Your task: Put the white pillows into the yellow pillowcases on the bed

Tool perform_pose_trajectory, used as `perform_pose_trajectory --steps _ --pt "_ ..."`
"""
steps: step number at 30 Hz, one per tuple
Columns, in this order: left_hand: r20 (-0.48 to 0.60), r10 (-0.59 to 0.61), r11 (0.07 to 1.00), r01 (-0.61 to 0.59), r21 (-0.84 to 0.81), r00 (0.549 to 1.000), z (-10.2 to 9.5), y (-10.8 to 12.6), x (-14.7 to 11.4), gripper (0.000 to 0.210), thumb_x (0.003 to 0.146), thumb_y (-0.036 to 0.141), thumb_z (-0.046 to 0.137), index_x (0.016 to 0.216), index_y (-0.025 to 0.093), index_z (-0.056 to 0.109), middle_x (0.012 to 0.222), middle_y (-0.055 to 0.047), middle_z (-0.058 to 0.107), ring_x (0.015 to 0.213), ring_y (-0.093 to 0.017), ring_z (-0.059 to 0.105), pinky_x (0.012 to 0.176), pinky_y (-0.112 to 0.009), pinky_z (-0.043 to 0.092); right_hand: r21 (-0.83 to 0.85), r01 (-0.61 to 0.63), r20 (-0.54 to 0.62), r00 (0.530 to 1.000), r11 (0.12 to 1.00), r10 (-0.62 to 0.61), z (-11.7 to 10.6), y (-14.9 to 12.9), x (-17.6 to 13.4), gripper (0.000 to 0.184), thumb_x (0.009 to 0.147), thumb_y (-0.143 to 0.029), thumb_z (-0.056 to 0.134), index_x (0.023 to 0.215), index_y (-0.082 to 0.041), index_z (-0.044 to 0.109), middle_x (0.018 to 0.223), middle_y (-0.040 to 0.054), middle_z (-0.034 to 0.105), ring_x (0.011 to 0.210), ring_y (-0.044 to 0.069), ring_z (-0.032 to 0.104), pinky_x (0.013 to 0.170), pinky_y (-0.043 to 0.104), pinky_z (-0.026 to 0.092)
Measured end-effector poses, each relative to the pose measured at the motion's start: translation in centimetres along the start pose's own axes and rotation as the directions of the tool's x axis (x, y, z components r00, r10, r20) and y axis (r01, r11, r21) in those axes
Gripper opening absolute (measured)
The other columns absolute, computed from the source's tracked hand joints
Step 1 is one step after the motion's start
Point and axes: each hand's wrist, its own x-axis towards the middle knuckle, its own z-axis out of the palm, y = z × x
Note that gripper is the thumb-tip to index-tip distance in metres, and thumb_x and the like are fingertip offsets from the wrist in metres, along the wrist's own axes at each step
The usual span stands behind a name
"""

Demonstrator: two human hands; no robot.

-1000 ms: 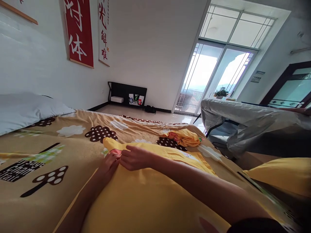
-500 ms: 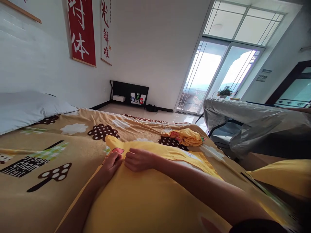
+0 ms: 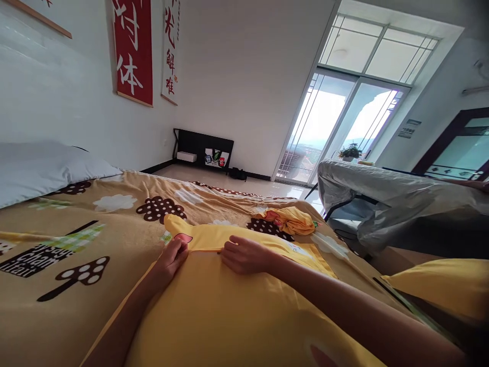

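A yellow pillowcase point(image 3: 191, 316), plump as if filled, lies in front of me on the bed. Its far flap has a pink patch near the left corner. My left hand point(image 3: 173, 257) is closed on the fabric at the left end of a straight seam that looks like a zipper point(image 3: 204, 251). Farther right on the same seam, my right hand point(image 3: 244, 256) is closed in a pinch, with a small dark bit showing beside the fingers. The fingertips hide most of what they grip. White patches show on the flap beyond my right forearm.
A brown patterned blanket point(image 3: 126, 219) covers the bed. Crumpled yellow cloth point(image 3: 294, 220) lies beyond the pillowcase, and another yellow piece point(image 3: 443, 285) is at the right. A white pillow point(image 3: 49, 168) rests at the left. A plastic-covered table point(image 3: 382, 183) stands at the right.
My right hand has slid to the right along the seam, away from my left hand, baring a straight stretch between them. My left hand stays near the pink patch.
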Motion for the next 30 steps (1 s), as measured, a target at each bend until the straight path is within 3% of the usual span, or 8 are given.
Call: perform_pose_trajectory --steps 8,20,30 --pt "-0.061 0.006 1.0 -0.007 -0.03 0.998 0.2 -0.2 -0.1 0.032 0.088 0.05 0.043 0.075 0.021 0.045 0.079 0.0 0.047 0.073 -0.016 0.041 0.067 -0.027 0.038 -0.001 -0.015 0.034 0.999 1.0 0.015 -1.0 -0.1 -2.2 0.024 0.094 -0.012 0.046 0.072 -0.015 0.054 0.068 0.0011 0.052 0.065 0.014 0.044 0.063 0.031 0.029" --pt "-0.04 -0.015 0.999 0.013 -0.052 0.999 0.1 -1.5 0.4 0.039 0.084 0.06 0.043 0.074 0.022 0.045 0.066 0.003 0.042 0.065 -0.016 0.041 0.06 -0.026 0.037 -0.03 -0.047 0.14 0.989 0.998 0.051 -3.4 -0.1 -5.2 0.026 0.094 -0.01 0.044 0.071 -0.015 0.054 0.066 0.0009 0.05 0.064 0.014 0.041 0.061 0.032 0.025" --pt "-0.099 -0.069 0.997 0.064 -0.054 0.993 0.3 0.6 -0.5 0.042 0.083 0.063 0.043 0.076 0.022 0.044 0.075 0.003 0.045 0.063 -0.014 0.036 0.057 -0.024 0.034 -0.084 -0.1 0.19 0.975 0.991 0.115 -5.9 0.1 -8.6 0.023 0.094 -0.011 0.045 0.074 -0.015 0.055 0.067 0.0004 0.049 0.066 0.015 0.043 0.063 0.032 0.025"
